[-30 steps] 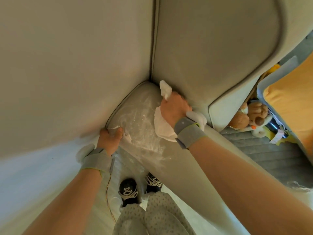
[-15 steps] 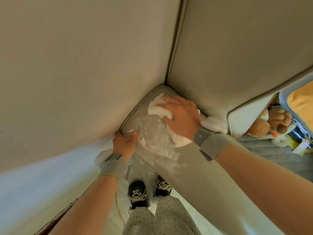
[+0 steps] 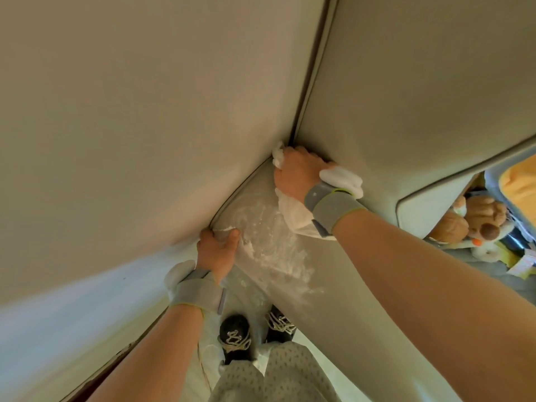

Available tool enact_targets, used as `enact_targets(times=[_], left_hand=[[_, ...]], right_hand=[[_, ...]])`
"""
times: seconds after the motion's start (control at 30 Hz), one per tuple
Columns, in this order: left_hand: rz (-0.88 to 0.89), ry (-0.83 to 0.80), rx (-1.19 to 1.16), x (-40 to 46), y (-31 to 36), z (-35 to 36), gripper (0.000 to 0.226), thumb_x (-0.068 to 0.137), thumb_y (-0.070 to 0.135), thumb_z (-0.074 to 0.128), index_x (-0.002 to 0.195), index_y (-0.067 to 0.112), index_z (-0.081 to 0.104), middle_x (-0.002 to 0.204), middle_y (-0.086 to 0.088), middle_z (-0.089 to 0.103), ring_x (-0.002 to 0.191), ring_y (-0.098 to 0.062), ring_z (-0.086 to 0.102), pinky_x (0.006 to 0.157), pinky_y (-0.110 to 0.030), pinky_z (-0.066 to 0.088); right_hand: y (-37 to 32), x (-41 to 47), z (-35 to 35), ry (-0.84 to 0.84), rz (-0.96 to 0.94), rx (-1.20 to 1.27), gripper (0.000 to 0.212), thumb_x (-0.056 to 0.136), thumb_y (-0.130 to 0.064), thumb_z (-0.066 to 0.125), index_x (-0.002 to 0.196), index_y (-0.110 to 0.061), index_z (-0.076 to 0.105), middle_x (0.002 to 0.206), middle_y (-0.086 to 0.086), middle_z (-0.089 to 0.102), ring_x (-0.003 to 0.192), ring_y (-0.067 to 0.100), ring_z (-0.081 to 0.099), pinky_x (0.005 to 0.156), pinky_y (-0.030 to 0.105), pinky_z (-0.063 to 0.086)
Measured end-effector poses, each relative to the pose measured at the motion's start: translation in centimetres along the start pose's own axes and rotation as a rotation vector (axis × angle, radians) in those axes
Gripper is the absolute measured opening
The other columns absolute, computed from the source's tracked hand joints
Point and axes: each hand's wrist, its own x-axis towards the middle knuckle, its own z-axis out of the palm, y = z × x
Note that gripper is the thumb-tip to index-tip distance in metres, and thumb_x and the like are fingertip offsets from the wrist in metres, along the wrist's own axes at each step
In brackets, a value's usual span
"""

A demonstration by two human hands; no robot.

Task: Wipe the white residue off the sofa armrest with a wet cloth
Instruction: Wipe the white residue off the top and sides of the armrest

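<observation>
The grey sofa armrest runs from the lower right up to the wall corner. White residue is smeared over its far end. My right hand presses a bunched white cloth onto the armrest's far end, close to the corner seam. The cloth sticks out beyond the fingers and under the wrist. My left hand grips the armrest's left edge beside the residue, with the thumb on top. Both wrists wear grey bands.
A beige wall fills the left and the sofa back the upper right. Plush toys lie at the right, beside an orange cushion. My dark shoes stand on the floor below the armrest.
My right hand has moved with the cloth from the middle of the residue patch up to the corner and bunched its fingers around it. My left hand has kept its grip.
</observation>
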Motion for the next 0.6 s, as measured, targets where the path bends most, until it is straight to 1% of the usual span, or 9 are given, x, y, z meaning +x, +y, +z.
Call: enact_targets(times=[0.07,0.17,0.23,0.3,0.33,0.43,0.5,0.53,0.6], left_hand=[[0.012,0.021,0.007,-0.1,0.0,0.0,0.068,0.087,0.039,0.059,0.133,-0.003,0.033,0.128,-0.027,0.048,0.117,-0.045,0.049,0.098,-0.055,0.042],[0.018,0.02,0.002,0.0,0.2,0.1,0.068,0.088,0.039,0.057,0.136,-0.001,0.031,0.131,-0.025,0.047,0.118,-0.044,0.048,0.099,-0.053,0.041],[0.023,0.001,-0.024,-0.2,0.2,0.0,0.072,0.085,0.045,0.058,0.135,0.0,0.031,0.13,-0.027,0.047,0.117,-0.045,0.048,0.098,-0.055,0.042],[0.014,-0.014,-0.026,-0.5,0.3,-0.1,0.084,0.077,0.056,0.058,0.133,-0.001,0.032,0.127,-0.029,0.048,0.115,-0.047,0.048,0.097,-0.056,0.042],[0.009,-0.019,-0.024,-0.7,0.4,-0.2,0.083,0.077,0.056,0.057,0.134,-0.001,0.032,0.128,-0.028,0.047,0.116,-0.046,0.047,0.097,-0.055,0.042],[-0.014,-0.036,-0.094,-0.9,-0.1,-0.4,0.064,0.088,0.044,0.054,0.135,0.005,0.034,0.134,-0.019,0.042,0.119,-0.041,0.046,0.1,-0.052,0.042],[-0.039,-0.065,-0.176,-1.0,-0.6,-0.6,0.057,0.09,0.042,0.053,0.136,0.011,0.037,0.134,-0.009,0.043,0.12,-0.03,0.047,0.104,-0.046,0.042],[-0.044,-0.076,-0.227,-1.0,-0.9,-0.8,0.053,0.091,0.038,0.053,0.136,0.013,0.039,0.132,-0.004,0.044,0.117,-0.024,0.047,0.103,-0.04,0.042],[-0.07,-0.119,-0.314,-0.9,-1.2,-1.2,0.045,0.093,0.031,0.053,0.133,0.016,0.042,0.127,-0.001,0.047,0.108,-0.018,0.047,0.09,-0.033,0.044]], right_hand=[[-0.1,-0.7,0.1,0.041,-0.075,-0.073,0.035,0.091,-0.027,0.041,0.125,-0.022,0.05,0.131,0.003,0.048,0.122,0.03,0.045,0.099,0.047,0.029],[-0.9,-2.1,1.2,0.111,-0.288,-0.25,0.034,0.09,-0.029,0.044,0.122,-0.024,0.052,0.129,-0.001,0.049,0.121,0.025,0.044,0.097,0.043,0.027],[-1.2,-2.6,1.7,0.149,-0.384,-0.315,0.033,0.089,-0.03,0.045,0.119,-0.023,0.054,0.128,-0.001,0.05,0.12,0.024,0.044,0.097,0.043,0.026],[-1.1,-2.8,1.9,0.141,-0.445,-0.344,0.034,0.09,-0.03,0.044,0.122,-0.025,0.053,0.13,-0.002,0.049,0.122,0.024,0.043,0.098,0.043,0.025],[-1.0,-3.0,2.1,0.132,-0.49,-0.355,0.036,0.09,-0.031,0.043,0.125,-0.026,0.052,0.132,-0.003,0.048,0.123,0.024,0.042,0.098,0.043,0.025],[-1.2,-3.8,2.5,0.119,-0.613,-0.396,0.039,0.092,-0.031,0.043,0.13,-0.028,0.048,0.135,-0.005,0.046,0.126,0.022,0.039,0.097,0.044,0.025],[-0.8,-4.4,2.7,0.117,-0.671,-0.395,0.042,0.091,-0.03,0.046,0.133,-0.029,0.046,0.138,-0.006,0.044,0.129,0.022,0.037,0.098,0.044,0.024],[-0.5,-4.9,2.8,0.096,-0.693,-0.385,0.043,0.09,-0.029,0.048,0.133,-0.03,0.046,0.141,-0.007,0.042,0.131,0.021,0.035,0.099,0.044,0.023],[0.3,-6.3,3.5,0.066,-0.754,-0.383,0.043,0.083,-0.027,0.059,0.126,-0.033,0.054,0.14,-0.008,0.045,0.132,0.02,0.037,0.1,0.046,0.022]])
